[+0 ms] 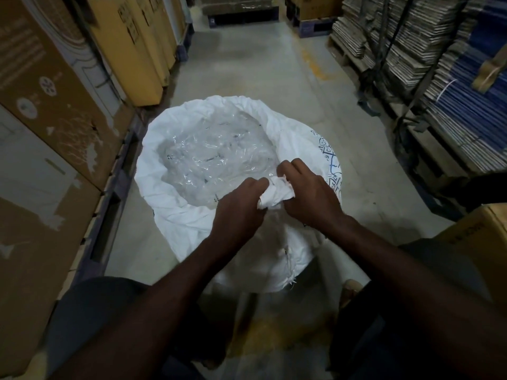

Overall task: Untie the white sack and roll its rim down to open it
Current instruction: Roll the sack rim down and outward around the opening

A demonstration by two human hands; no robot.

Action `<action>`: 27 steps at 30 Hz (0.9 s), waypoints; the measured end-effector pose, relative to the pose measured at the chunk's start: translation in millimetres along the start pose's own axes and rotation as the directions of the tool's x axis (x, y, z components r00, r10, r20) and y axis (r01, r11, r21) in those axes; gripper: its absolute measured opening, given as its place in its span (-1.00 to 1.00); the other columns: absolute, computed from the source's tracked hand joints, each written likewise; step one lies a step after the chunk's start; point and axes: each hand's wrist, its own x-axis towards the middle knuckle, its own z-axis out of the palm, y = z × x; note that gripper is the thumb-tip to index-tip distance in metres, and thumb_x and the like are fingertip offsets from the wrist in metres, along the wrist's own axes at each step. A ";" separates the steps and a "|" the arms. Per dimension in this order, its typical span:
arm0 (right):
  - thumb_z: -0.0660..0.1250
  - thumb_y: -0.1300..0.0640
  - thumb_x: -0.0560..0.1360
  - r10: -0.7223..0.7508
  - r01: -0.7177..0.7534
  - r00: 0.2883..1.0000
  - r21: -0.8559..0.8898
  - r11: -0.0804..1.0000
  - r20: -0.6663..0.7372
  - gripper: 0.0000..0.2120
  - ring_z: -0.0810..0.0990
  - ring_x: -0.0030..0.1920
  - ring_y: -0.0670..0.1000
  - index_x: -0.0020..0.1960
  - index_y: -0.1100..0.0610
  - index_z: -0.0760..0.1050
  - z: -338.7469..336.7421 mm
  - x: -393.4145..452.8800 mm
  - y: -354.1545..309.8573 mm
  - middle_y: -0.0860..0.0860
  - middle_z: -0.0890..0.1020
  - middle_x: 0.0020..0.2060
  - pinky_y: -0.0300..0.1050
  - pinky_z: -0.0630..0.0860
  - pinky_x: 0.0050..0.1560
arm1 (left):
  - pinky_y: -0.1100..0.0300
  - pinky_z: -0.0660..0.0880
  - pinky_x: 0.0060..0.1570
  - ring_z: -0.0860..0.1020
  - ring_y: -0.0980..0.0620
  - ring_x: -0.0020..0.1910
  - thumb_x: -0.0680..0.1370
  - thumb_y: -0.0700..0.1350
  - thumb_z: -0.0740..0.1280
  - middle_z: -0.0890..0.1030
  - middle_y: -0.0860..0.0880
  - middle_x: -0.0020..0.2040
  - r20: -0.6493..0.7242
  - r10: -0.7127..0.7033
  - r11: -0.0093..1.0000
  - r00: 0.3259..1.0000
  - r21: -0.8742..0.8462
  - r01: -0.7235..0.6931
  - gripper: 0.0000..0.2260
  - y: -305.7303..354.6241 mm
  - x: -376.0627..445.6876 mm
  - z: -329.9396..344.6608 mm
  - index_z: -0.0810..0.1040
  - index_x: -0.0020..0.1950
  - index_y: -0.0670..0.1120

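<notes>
A big white woven sack stands on the floor in front of me, its mouth wide open and its rim folded outward on the left and far side. Crumpled clear plastic fills the inside. Blue print shows on the sack's right flank. At the near rim, my left hand and my right hand both grip one bunched wad of the sack's white fabric between them. Their fingers are curled tight around it.
Tall brown cartons on pallets line the left side. Stacks of flattened cardboard on pallets stand to the right. A carton corner sits close at my right. Grey concrete floor runs ahead down the aisle.
</notes>
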 end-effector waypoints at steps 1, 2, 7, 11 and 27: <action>0.40 0.18 0.44 -0.019 0.012 0.998 0.100 0.995 0.064 -0.51 0.60 -0.11 0.18 0.31 -0.09 0.37 -3.1 -1.3 3.2 -0.07 0.43 0.12 0.14 0.59 -0.19 | 0.07 0.36 -0.36 0.55 -0.18 -0.23 0.48 -0.24 0.38 0.54 0.00 -0.04 -0.043 0.039 0.995 0.998 0.096 -0.035 -0.72 -2.4 1.4 2.5 0.40 0.09 0.03; 0.42 0.16 0.45 -0.051 0.022 0.988 0.191 0.981 0.148 -0.38 0.61 0.01 0.11 0.44 -0.11 0.33 -7.7 -3.9 7.6 -0.07 0.42 0.21 0.08 0.61 -0.05 | 0.05 0.35 -0.39 0.55 -0.21 -0.27 0.47 -0.29 0.34 0.58 -0.04 0.02 -0.065 0.086 0.980 0.994 0.187 -0.072 -0.71 -6.3 3.6 3.8 0.42 0.11 0.00; 0.63 -0.01 0.43 -0.100 0.011 0.933 0.250 0.968 0.346 0.00 0.49 0.20 -0.17 0.69 -0.04 0.12 -18.1 -8.3 36.5 -0.03 0.41 0.48 -0.59 0.31 0.12 | -0.03 0.37 -0.23 0.53 -0.23 -0.14 0.49 -0.32 0.26 0.63 -0.16 0.19 -0.065 0.308 0.894 0.949 0.360 -0.266 -0.71 -15.2 0.9 12.1 0.44 0.17 -0.08; 0.57 -0.05 0.41 -0.056 0.069 0.910 -0.015 0.998 0.411 -0.41 0.64 0.14 0.01 0.38 -0.11 0.46 -8.3 -6.0 35.8 -0.10 0.60 0.18 -0.18 0.45 0.00 | -0.10 0.44 -0.10 0.51 -0.24 -0.05 0.42 -0.23 0.27 0.53 -0.21 0.18 0.055 0.321 0.913 0.945 0.248 -0.325 -0.66 11.4 -16.6 23.5 0.40 0.20 -0.11; 0.60 0.28 0.25 -0.240 0.273 0.780 0.032 0.962 0.578 -0.04 0.48 0.37 0.12 0.59 0.10 0.31 2.2 -11.2 42.8 0.07 0.31 0.52 0.07 0.57 0.23 | 0.08 0.59 0.10 0.65 0.02 0.10 0.31 0.19 0.70 0.67 0.05 0.11 0.672 -0.139 0.963 0.727 -0.081 0.258 -0.33 14.3 -8.0 1.1 0.56 0.32 0.02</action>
